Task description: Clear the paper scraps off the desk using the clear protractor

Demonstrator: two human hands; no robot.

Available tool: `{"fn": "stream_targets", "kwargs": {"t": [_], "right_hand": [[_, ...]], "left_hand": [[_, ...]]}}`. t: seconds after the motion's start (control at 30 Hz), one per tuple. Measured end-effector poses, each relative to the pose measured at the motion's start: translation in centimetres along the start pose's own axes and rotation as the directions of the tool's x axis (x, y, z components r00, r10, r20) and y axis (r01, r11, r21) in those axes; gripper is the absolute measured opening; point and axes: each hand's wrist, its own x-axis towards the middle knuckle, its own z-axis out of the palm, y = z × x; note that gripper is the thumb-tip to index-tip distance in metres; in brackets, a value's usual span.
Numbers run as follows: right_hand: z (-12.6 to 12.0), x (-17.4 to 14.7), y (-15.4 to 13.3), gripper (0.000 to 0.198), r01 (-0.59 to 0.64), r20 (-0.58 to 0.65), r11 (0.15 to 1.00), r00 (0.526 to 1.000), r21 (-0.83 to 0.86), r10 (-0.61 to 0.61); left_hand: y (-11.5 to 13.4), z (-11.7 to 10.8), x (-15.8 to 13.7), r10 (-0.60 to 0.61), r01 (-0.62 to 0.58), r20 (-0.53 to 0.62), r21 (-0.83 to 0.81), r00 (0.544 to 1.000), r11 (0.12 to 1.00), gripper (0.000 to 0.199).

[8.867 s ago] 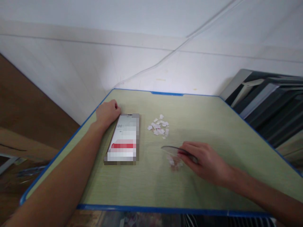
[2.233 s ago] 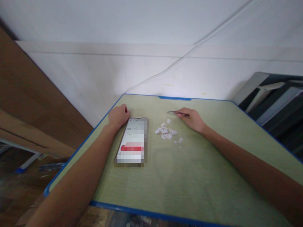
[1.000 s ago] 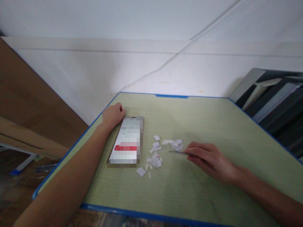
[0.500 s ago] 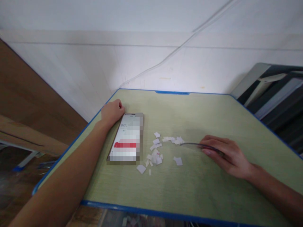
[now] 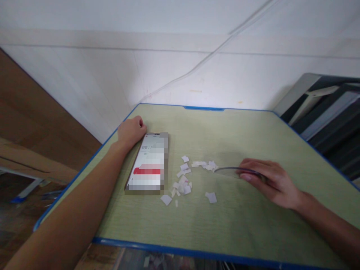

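My right hand [image 5: 268, 182] pinches a thin, curved, see-through strip with a dark upper edge [image 5: 227, 169]; its exact kind is unclear. The strip's far end reaches left to a row of torn white paper scraps [image 5: 204, 164]. More scraps lie in a loose heap [image 5: 184, 186], and a separate scrap [image 5: 212, 197] rests nearer the front. My left hand [image 5: 133, 130] is curled into a fist on the table's left side, with nothing visible in it. Just beside it lies a phone [image 5: 149, 161] with a lit screen, partly blurred out.
The pale green table [image 5: 253, 131] has a blue rim, and its far edge meets a white wall [image 5: 168, 67]. A brown panel [image 5: 42, 101] stands at the left. Dark folded items [image 5: 332, 116] lean at the right. More scraps [image 5: 157, 259] show below the front edge.
The strip bows a little more in my right hand. The separate scrap has slid slightly toward the front edge. My left hand stays by the phone; the view has shifted slightly.
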Motion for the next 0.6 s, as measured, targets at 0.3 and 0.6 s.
{"fn": "stream_targets", "kwargs": {"t": [0.3,0.6], "right_hand": [[-0.37,-0.09,0.87,0.023,-0.061,-0.021,0.998,0.998,-0.028,0.060],[-0.80,-0.08,0.77,0.023,-0.021,0.046,1.000,0.999,-0.002,0.021]], "left_hand": [[-0.01,0.04,0.07,-0.003,0.003,-0.002,-0.018,1.000,1.000,0.033],[0.10,-0.03,-0.08,-0.003,0.003,-0.009,-0.025,1.000,1.000,0.033]]}}
